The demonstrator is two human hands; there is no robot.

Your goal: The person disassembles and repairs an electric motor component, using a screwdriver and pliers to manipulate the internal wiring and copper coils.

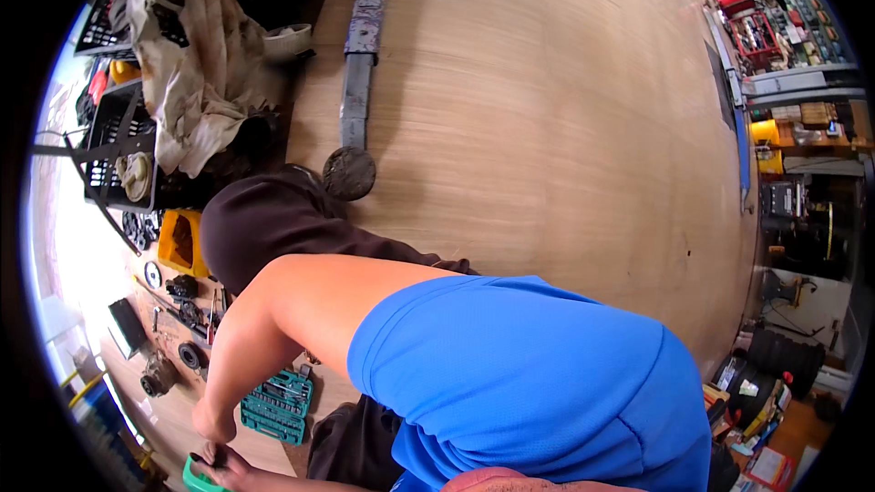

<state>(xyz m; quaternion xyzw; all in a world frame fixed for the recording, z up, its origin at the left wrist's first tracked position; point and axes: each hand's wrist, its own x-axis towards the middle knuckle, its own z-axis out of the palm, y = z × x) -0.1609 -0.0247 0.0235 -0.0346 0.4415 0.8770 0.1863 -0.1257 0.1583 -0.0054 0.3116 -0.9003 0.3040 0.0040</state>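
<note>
While the blue-sleeved shoulder [529, 374] fills the lower middle and blocks most of the view, the person's bare arm runs down to the lower left, where a hand [214, 424] meets a second hand [223, 469] at the bottom edge. Which hand is left or right, can't tell. Both sit on a small green object [194, 476], touching it; it is mostly cut off by the frame edge, kind unclear. Fingers look curled on it, grip state not readable. Just right of the hands lies an open teal socket set case [278, 405] on the wooden floor [547, 109]. Dark cloth [273, 223] covers the middle left. A long grey metal bar [360, 55] ends in a round disc [349, 173]. Left: black crates [114, 137], beige rag [200, 55], yellow bin [182, 241], scattered metal parts [178, 346]. Right edge: cluttered shelves [775, 18], blurred.
</note>
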